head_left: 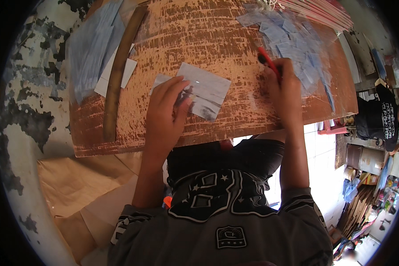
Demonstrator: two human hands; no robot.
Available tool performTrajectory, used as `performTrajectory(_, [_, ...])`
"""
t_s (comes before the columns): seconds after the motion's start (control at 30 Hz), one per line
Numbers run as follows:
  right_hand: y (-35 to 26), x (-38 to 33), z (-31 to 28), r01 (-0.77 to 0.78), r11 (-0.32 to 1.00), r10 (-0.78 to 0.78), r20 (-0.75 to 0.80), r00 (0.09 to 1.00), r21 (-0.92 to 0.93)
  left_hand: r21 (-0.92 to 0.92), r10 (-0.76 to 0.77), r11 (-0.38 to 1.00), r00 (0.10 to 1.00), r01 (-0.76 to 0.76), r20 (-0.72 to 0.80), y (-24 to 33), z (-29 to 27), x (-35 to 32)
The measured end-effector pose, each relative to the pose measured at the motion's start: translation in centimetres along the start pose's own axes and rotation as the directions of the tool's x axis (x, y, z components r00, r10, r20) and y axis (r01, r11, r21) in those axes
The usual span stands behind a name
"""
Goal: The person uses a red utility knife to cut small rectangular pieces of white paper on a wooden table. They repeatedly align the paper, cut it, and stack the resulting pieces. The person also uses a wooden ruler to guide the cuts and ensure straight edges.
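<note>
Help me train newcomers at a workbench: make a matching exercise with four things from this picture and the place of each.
Things
1. Red tool
2. Grey sheet
3. Long brown strip
4. Pile of small bluish pieces

Places
A. Toward the left side of the table
B. In the right hand
C. Toward the table's far right
D. At the left hand's fingertips

Pairs: 1-B, 2-D, 3-A, 4-C
</note>
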State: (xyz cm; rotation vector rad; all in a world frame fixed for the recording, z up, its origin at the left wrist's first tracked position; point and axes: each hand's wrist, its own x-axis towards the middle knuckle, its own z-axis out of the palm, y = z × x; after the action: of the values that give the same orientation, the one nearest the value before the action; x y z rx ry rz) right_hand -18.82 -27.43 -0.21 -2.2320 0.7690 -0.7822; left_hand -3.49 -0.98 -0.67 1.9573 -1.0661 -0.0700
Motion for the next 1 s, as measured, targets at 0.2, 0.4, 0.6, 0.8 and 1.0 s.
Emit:
performTrajectory(0.2, [-0.5, -3.4, -2.2, -0.062, 0.962, 0.056, 0.029, 0.998, 0.265, 0.037, 0.046, 0.998, 0.993, -0.05, 0.106, -0.9, 0.2, 1.0])
performTrajectory(0.4, [-3.0, -5.1, -3.1, -0.138, 0.973, 0.067, 0.344, 0.936, 0.185, 0.301, 0.055, 0.947, 0.979, -0.113, 0.194, -1.1, 0.9, 0.9])
performTrajectory(0.6, [-3.7, -5.4, -2.7, 0.163, 0.985, -0.104, 0.565, 0.818, -0.055, 0.361, 0.087, 0.918, 0.971, -0.165, 0.222, -1.5, 1.3, 0.5])
performTrajectory(0.8, [-4.7, -5.1, -2.5, 0.204, 0.965, -0.052, 0.649, 0.759, -0.161, 0.352, 0.079, 0.921, 0.964, -0.168, 0.254, -1.7, 1.3, 0.5])
performTrajectory(1.0, [-3.9, -5.6, -2.2, 0.279, 0.949, -0.116, 0.658, 0.744, -0.148, 0.317, 0.133, 0.926, 0.963, -0.205, 0.234, -1.9, 1.3, 0.6])
